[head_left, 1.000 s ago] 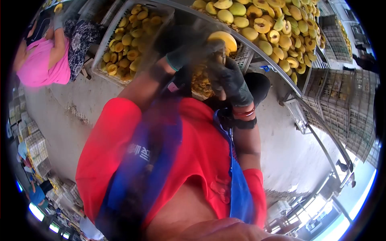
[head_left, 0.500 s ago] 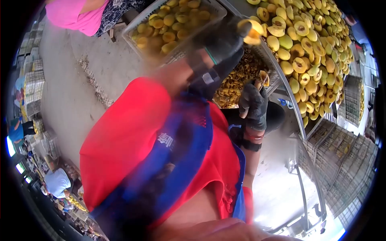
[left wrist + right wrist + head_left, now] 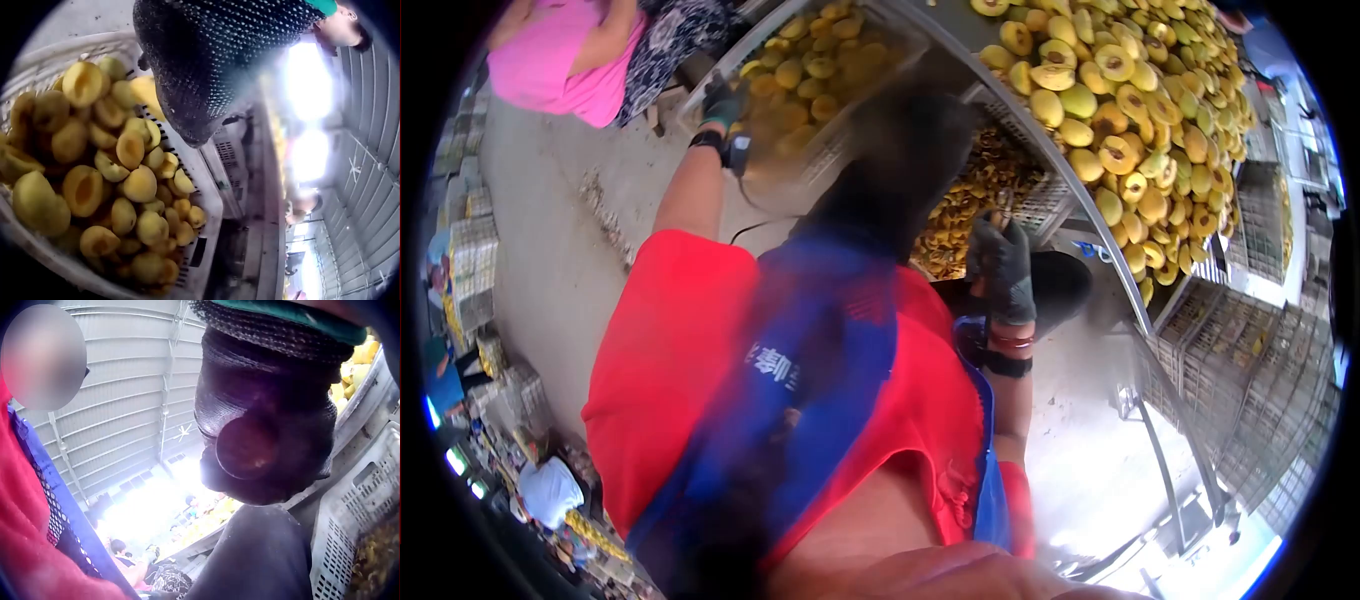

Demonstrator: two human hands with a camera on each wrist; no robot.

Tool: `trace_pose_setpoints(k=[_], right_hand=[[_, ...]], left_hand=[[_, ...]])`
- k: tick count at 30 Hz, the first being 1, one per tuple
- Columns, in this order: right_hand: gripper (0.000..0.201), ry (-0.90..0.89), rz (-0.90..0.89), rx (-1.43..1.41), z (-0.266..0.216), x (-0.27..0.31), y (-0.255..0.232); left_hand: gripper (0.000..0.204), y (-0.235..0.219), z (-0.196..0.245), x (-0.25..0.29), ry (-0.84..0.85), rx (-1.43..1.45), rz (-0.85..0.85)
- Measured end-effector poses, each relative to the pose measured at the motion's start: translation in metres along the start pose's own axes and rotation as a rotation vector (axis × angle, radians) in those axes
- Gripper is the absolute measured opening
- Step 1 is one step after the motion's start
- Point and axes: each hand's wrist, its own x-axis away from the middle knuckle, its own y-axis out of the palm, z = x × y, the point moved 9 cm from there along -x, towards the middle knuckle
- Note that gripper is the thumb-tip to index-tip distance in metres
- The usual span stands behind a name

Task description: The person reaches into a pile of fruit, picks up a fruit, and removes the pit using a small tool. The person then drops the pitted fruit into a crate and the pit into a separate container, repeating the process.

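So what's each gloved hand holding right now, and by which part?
Left hand: nothing visible, above the white plastic crate of yellow peach halves. Right hand: curled round a round brown thing, maybe a stone; grip point unclear.

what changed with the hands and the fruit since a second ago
The left hand, which held a yellow fruit half up by the table edge, has swung out over the crate of halved fruit; the half is no longer visible in its grip. The right hand dropped lower and stays curled. The table's fruit pile is unchanged.
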Motion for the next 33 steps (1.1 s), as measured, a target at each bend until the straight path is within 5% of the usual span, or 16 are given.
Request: trace_pose_setpoints(k=[2,4,6,10,13,16,17,18,19,22,23,25,28,29,31,33], right_hand=[[0.01,0.004,-0.035,0.068,-0.005,0.001,0.004],[0.012,0.013,-0.068,0.067,0.0,-0.006,0.002],[0.009,-0.017,-0.033,0.063,-0.004,-0.006,0.003],[0.006,-0.02,-0.004,0.035,0.001,-0.009,-0.001],[0.005,-0.062,0.048,0.078,0.008,-0.012,-0.011],[0.009,-0.123,0.027,0.113,0.019,-0.022,-0.024],[0.013,-0.181,-0.051,0.092,0.032,-0.034,-0.031],[0.016,-0.42,0.011,0.272,0.023,-0.024,-0.032],[0.02,-0.649,0.124,0.459,0.015,-0.011,-0.033],[0.01,-0.877,0.265,0.385,-0.086,0.067,-0.017],[0.012,-0.822,0.311,0.361,-0.089,0.073,-0.021],[0.015,-0.681,0.344,0.301,-0.077,0.065,-0.03],[0.014,-0.375,0.232,0.245,0.011,-0.019,-0.054],[0.014,-0.334,0.215,0.22,0.027,-0.034,-0.057],[0.014,-0.319,0.204,0.17,0.041,-0.052,-0.061],[0.015,-0.327,0.195,0.107,0.051,-0.067,-0.063]], left_hand=[[0.058,0.02,0.031,-0.014,0.095,0.048,-0.002],[0.054,-0.038,0.118,0.0,0.178,0.157,0.008],[0.046,-0.086,0.224,0.021,0.467,0.361,0.135],[0.038,-0.114,0.394,0.057,0.832,0.589,-0.056],[0.043,-0.075,0.478,0.061,0.903,0.469,-0.097],[0.051,-0.006,0.529,0.045,0.717,0.132,-0.437],[0.059,0.032,0.529,0.034,0.848,0.474,-0.16],[0.066,0.001,0.542,0.042,0.724,0.539,-0.422],[0.066,0.033,0.553,0.03,0.825,0.727,-0.427],[0.059,0.059,0.574,0.016,0.871,0.585,-0.394],[0.061,0.085,0.573,0.01,0.821,0.422,-0.464],[0.066,0.168,0.555,-0.015,0.809,0.422,-0.264],[0.071,0.128,0.554,0.003,0.843,0.44,-0.216],[0.07,0.121,0.552,0.004,0.876,0.443,-0.153],[0.064,0.036,0.555,0.024,0.896,0.702,-0.137],[0.057,0.014,0.548,0.026,0.845,0.748,-0.209]])
